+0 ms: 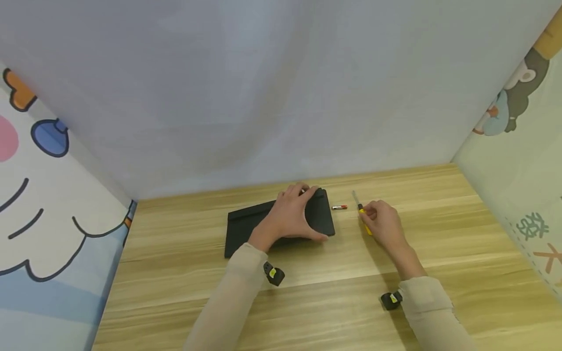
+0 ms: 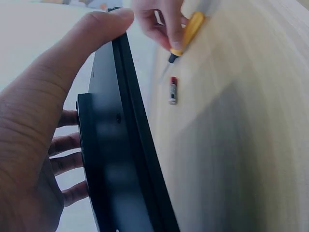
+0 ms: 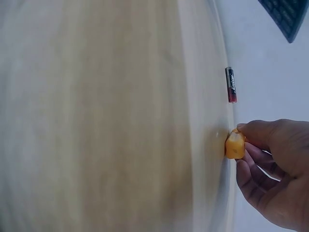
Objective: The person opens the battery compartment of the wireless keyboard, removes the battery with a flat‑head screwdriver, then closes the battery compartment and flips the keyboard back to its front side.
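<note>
A black keyboard (image 1: 246, 234) is at the back of the table, its smooth underside toward the head camera. My left hand (image 1: 287, 214) spans it near its right end and grips it, thumb at the near edge and fingers at the far one. Some keys of the keyboard (image 3: 288, 14) show in the right wrist view. To the right, my right hand (image 1: 386, 226) pinches the yellow handle of a screwdriver (image 1: 368, 228), whose metal shaft points toward the back. A small red and black battery (image 1: 339, 207) lies between the keyboard and the screwdriver.
The wood-grain table (image 1: 325, 307) ends at a grey backdrop (image 1: 281, 97) behind the keyboard. Printed cartoon panels stand at the left (image 1: 44, 204) and right (image 1: 518, 161) sides. Each wrist carries a small black camera.
</note>
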`<state>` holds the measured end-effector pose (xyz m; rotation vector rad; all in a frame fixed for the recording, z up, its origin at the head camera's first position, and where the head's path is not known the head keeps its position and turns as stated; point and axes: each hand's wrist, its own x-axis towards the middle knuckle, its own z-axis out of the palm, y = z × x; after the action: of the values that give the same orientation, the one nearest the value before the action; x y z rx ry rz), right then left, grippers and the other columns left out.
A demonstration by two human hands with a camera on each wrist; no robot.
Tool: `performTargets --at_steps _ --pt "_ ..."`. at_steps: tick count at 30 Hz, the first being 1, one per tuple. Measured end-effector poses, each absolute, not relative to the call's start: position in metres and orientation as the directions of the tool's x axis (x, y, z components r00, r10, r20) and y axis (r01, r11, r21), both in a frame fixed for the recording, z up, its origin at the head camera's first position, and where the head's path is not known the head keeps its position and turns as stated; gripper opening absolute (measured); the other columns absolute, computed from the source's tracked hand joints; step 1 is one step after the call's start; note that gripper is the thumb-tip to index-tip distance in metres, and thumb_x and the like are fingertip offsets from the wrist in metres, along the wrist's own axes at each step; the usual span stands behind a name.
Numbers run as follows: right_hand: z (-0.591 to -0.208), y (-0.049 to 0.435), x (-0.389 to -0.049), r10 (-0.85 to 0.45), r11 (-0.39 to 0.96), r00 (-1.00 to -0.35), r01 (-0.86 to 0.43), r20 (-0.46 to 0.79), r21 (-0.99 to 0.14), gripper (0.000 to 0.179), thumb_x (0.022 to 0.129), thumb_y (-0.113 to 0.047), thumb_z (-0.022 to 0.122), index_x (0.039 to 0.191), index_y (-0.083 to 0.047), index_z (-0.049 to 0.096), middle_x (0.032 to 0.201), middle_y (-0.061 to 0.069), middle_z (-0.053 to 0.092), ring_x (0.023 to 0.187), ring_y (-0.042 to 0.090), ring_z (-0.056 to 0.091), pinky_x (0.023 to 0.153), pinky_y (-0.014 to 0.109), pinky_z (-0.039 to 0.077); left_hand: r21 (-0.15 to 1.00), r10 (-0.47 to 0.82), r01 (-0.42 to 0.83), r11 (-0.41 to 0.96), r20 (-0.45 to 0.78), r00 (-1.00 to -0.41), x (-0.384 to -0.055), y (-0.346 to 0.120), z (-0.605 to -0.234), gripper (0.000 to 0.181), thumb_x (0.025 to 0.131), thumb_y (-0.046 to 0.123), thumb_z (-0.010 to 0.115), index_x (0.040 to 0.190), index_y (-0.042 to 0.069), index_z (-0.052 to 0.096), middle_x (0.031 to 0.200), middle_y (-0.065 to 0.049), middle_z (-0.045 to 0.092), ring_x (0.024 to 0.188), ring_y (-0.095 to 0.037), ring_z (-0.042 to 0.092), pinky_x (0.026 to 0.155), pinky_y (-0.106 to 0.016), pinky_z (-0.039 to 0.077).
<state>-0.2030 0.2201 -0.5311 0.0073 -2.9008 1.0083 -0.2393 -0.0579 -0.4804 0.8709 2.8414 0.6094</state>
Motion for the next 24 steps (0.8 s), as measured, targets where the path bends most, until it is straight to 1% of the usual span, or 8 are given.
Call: performTargets --at_steps 3,5,7,10,19,24 --pt "-0.53 0.221 -0.203 0.016 0.783 -0.998 -0.031 0.069 -0.621 0.023 0.098 -0.011 0.067 0.11 0.009 0.069 0.103 0.027 0.07 0.092 0.038 0.072 0.08 0.048 0.064 0.444 0.562 0.525 0.726 0.058 -0.825 -0.238 -0.061 -0.473 0.125 0.06 0.077 0.084 0.162 0.026 0.031 0.153 -0.005 0.041 0.139 -0.027 0.045 0.117 -0.056 0.04" --pt "-0.53 0.221 -0.202 0.015 0.784 -0.997 -0.031 0.069 -0.62 0.023 0.098 -0.011 0.067 0.11 0.01 0.069 0.103 0.027 0.07 0.092 0.038 0.072 0.08 0.047 0.064 0.466 0.563 0.534 0.705 0.089 -0.821 -0.238 -0.063 -0.468 0.125 0.06 0.075 0.085 0.162 0.026 0.031 0.15 -0.004 0.042 0.133 -0.025 0.048 0.113 -0.053 0.045" --pt "-0.53 0.222 -0.202 0.017 0.785 -0.998 -0.026 0.064 -0.619 0.023 0.098 -0.011 0.067 0.11 0.009 0.069 0.104 0.027 0.07 0.093 0.038 0.072 0.08 0.047 0.064 0.488 0.563 0.54 0.686 0.115 -0.819 -0.238 -0.065 -0.462 0.125 0.06 0.072 0.086 0.162 0.024 0.032 0.148 -0.004 0.043 0.126 -0.023 0.051 0.107 -0.049 0.05" --pt "-0.53 0.222 -0.201 0.018 0.786 -0.998 -0.023 0.06 -0.618 0.023 0.098 -0.01 0.067 0.11 0.009 0.069 0.104 0.026 0.069 0.092 0.037 0.072 0.08 0.047 0.064 0.515 0.556 0.538 0.668 0.136 -0.82 -0.238 -0.068 -0.454 0.125 0.06 0.07 0.088 0.162 0.025 0.031 0.147 -0.004 0.043 0.122 -0.022 0.051 0.102 -0.046 0.053" --pt "-0.531 0.222 -0.202 0.013 0.79 -0.998 -0.025 0.057 -0.613 0.023 0.098 -0.01 0.067 0.11 0.009 0.069 0.104 0.027 0.069 0.092 0.038 0.072 0.08 0.047 0.064 0.575 0.533 0.522 0.63 0.169 -0.829 -0.236 -0.075 -0.436 0.124 0.061 0.065 0.09 0.162 0.028 0.029 0.151 -0.003 0.04 0.133 -0.025 0.046 0.111 -0.051 0.05" --pt "-0.53 0.221 -0.201 0.01 0.788 -0.998 -0.032 0.064 -0.614 0.022 0.098 -0.01 0.067 0.109 0.009 0.069 0.104 0.027 0.069 0.092 0.038 0.071 0.08 0.048 0.064 0.644 0.517 0.507 0.573 0.196 -0.834 -0.235 -0.081 -0.424 0.123 0.061 0.058 0.093 0.162 0.023 0.032 0.152 -0.005 0.039 0.139 -0.026 0.042 0.115 -0.052 0.047"
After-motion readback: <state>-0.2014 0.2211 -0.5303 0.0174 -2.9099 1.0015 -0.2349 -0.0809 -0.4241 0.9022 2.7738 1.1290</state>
